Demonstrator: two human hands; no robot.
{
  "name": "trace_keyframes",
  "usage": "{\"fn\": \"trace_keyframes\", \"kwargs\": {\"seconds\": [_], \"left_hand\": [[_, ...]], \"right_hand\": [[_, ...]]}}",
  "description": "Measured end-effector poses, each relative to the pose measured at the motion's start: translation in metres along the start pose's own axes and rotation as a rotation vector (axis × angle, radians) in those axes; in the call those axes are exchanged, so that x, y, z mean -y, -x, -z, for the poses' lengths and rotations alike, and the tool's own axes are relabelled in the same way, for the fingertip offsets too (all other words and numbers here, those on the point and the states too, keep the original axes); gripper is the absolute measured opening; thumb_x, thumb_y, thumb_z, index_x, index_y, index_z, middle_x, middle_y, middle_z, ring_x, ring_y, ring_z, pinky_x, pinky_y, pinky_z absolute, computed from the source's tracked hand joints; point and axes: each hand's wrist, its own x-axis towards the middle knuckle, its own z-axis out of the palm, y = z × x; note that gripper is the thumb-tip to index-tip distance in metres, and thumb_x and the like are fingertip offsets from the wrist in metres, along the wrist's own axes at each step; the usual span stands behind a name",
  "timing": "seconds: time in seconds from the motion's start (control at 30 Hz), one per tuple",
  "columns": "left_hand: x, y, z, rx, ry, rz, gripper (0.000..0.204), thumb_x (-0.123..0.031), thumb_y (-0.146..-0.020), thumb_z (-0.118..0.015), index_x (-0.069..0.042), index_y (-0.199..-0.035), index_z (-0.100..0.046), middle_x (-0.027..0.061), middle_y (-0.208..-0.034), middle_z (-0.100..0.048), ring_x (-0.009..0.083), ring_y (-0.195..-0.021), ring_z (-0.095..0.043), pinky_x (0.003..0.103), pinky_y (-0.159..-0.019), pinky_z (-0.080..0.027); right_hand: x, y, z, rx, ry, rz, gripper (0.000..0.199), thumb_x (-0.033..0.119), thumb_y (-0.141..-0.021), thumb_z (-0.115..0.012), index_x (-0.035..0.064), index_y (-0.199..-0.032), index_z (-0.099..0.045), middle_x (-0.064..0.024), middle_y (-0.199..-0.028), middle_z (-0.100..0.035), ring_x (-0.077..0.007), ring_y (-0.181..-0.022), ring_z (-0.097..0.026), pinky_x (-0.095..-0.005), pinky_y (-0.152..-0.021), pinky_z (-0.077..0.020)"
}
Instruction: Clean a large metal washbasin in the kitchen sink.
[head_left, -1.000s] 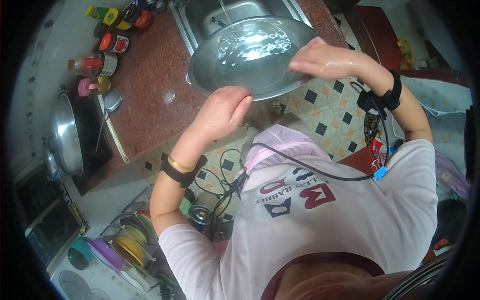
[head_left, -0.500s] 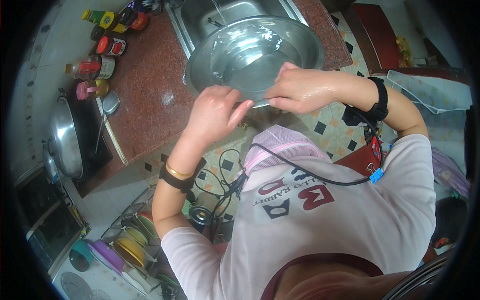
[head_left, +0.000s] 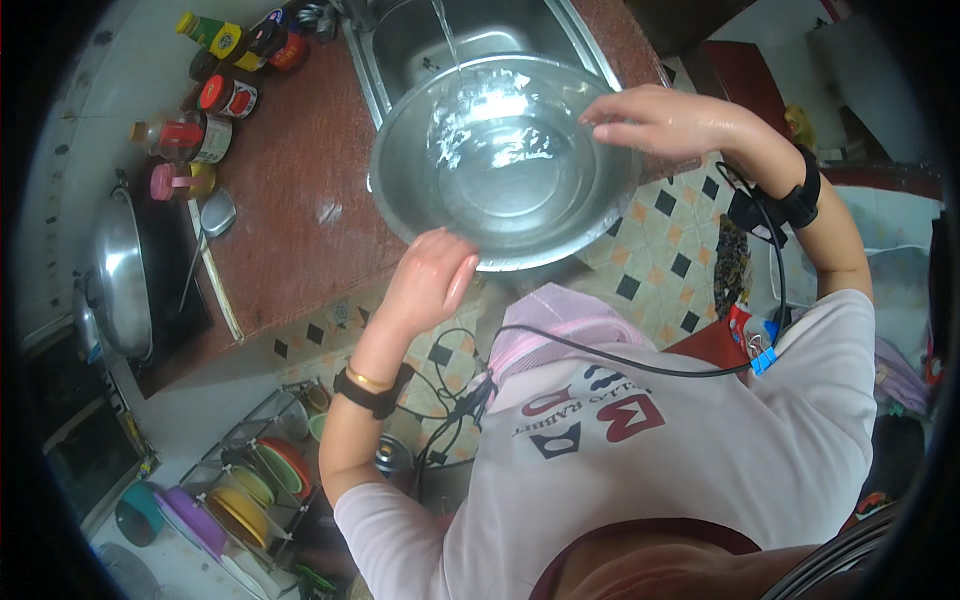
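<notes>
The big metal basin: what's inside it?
Clear water shows inside the metal basin, with a thin stream falling at its far side. The right hand hides part of the right rim, the left hand part of the near-left rim.

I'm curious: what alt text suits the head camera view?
Water streams into a large metal basin; a person's left hand is at its near edge, right hand over its right side. A sink lies beyond the basin.

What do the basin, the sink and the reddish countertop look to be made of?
Basin: metal, probably stainless steel, polished; its wall is silvery with a shiny rim.
Sink: probably stainless steel too, more satin; grey with softer reflections.
Countertop: stone or a stone-look surface, fairly smooth; the reddish-brown speckling suggests granite, but the view can't settle it.
</notes>
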Motion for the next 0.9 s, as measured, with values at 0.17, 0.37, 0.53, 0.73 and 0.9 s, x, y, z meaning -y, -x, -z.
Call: {"fn": "trace_keyframes", "kwargs": {"seconds": [0.17, 0.37, 0.53, 0.73, 0.9], "left_hand": [[0.006, 0.015, 0.004, 0.072, -0.062, 0.057, 0.014, -0.013, -0.083, -0.048, -0.004, -0.087, -0.058, 0.0095, -0.089, -0.059, 0.027, -0.09, -0.055, 0.044, -0.094, -0.034], [0.018, 0.034, 0.003, 0.004, -0.133, 0.161, 0.017, -0.015, -0.08, -0.051, -0.006, -0.092, -0.058, 0.0084, -0.096, -0.057, 0.0246, -0.105, -0.051, 0.045, -0.098, -0.029], [0.018, 0.033, -0.003, -0.05, -0.086, 0.201, 0.016, -0.013, -0.081, -0.048, -0.006, -0.09, -0.06, 0.0069, -0.095, -0.059, 0.0241, -0.106, -0.051, 0.043, -0.099, -0.027], [0.012, 0.036, -0.004, -0.062, -0.082, 0.259, 0.014, -0.013, -0.081, -0.049, -0.007, -0.086, -0.061, 0.0059, -0.096, -0.059, 0.0247, -0.109, -0.05, 0.042, -0.099, -0.027], [0.013, 0.039, -0.008, -0.107, -0.081, 0.297, 0.014, -0.013, -0.08, -0.05, -0.008, -0.086, -0.061, 0.006, -0.098, -0.059, 0.025, -0.112, -0.048, 0.043, -0.099, -0.027]], "right_hand": [[-0.061, -0.042, 0.042, -0.157, -0.069, -0.074, 0.039, 0.03, -0.091, -0.042, 0.0032, -0.119, -0.048, -0.0134, -0.113, -0.054, -0.0222, -0.11, -0.048, -0.0342, -0.094, -0.0372], [-0.111, -0.16, 0.075, -0.288, -0.353, 0.009, 0.036, 0.03, -0.089, -0.043, 0.0059, -0.114, -0.052, -0.0076, -0.113, -0.052, -0.0207, -0.106, -0.05, -0.0314, -0.088, -0.0361], [-0.125, -0.247, 0.083, -0.381, -0.818, -0.004, 0.029, 0.03, -0.085, -0.038, 0.0112, -0.082, -0.06, -0.0029, -0.097, -0.063, -0.0131, -0.094, -0.052, -0.0275, -0.08, -0.0297], [-0.133, -0.357, 0.097, -0.394, -0.958, 0.244, 0.03, 0.024, -0.086, -0.036, 0.0088, -0.066, -0.052, -0.0086, -0.078, -0.062, -0.0132, -0.08, -0.053, -0.0257, -0.078, -0.0345], [-0.128, -0.38, 0.105, -0.266, -1.17, 0.194, 0.029, 0.035, -0.084, -0.046, 0.0093, -0.091, -0.059, -0.0044, -0.085, -0.058, -0.0165, -0.078, -0.053, -0.0325, -0.069, -0.0454]]}}
